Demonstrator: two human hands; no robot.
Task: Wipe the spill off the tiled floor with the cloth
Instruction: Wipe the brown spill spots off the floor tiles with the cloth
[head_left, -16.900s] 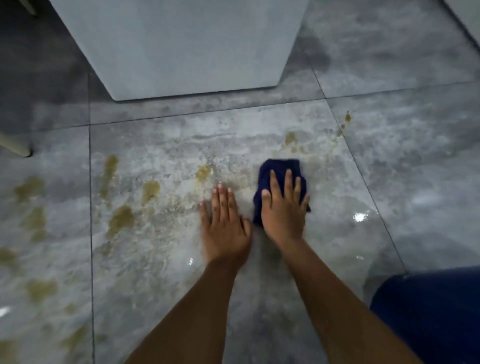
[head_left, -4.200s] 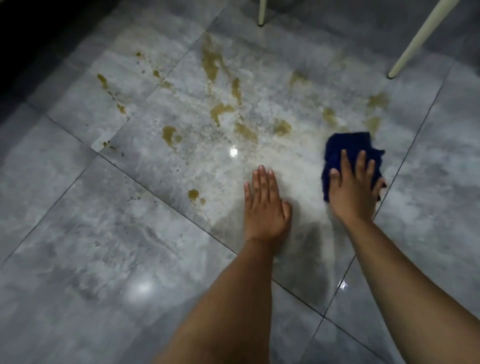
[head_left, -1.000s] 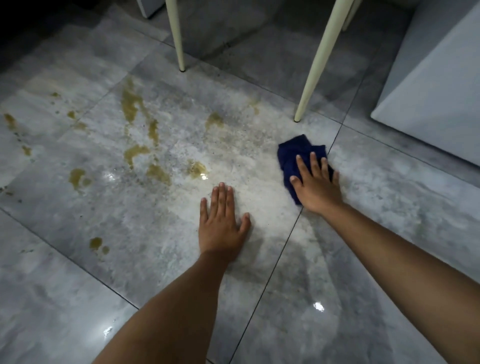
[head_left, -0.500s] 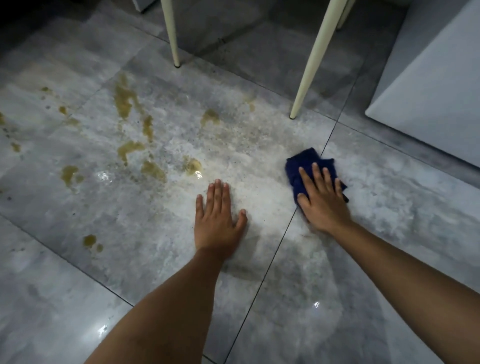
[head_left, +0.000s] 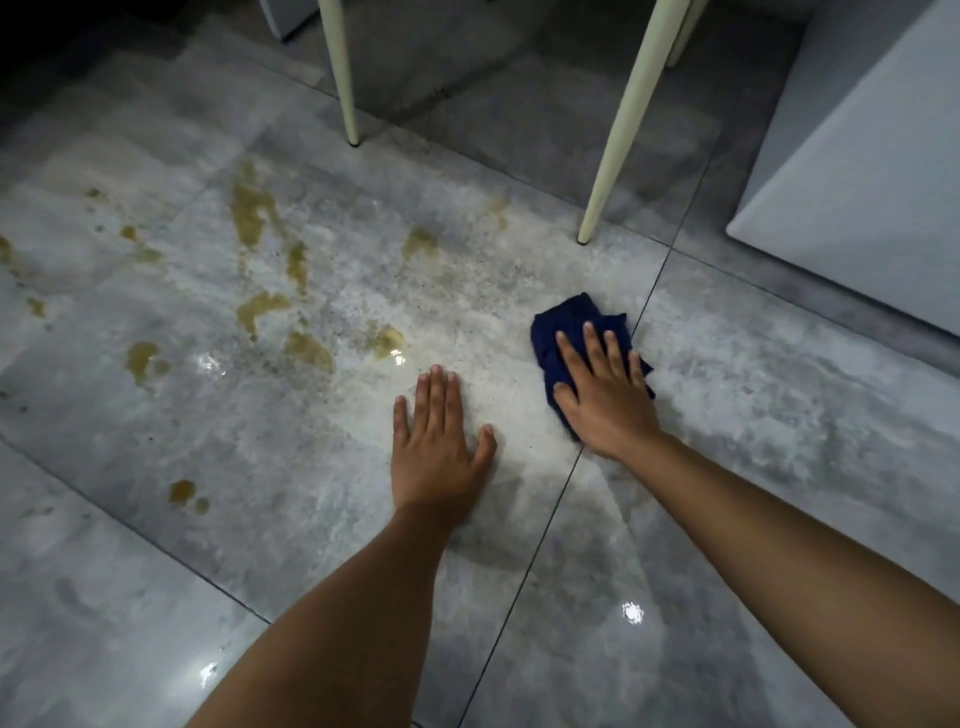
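head view: dark blue cloth (head_left: 569, 325) lies bunched on the grey tiled floor (head_left: 753, 395) by a grout line, your right hand (head_left: 605, 397) pressed flat on it, fingers spread. yellow-brown spill (head_left: 260, 306) patches sit well left of the cloth, your left hand (head_left: 436, 447) flat and open on bare tile between. two cream chair legs (head_left: 621, 130) stand beyond, a grey cabinet (head_left: 857, 171) at the far right.

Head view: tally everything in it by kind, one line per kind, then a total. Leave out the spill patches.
Hands: 2, left hand flat on the bare tile, right hand pressing the cloth
Dark blue cloth: 1
Cream furniture legs: 3, at and
Pale grey cabinets: 2, at and
Total: 8
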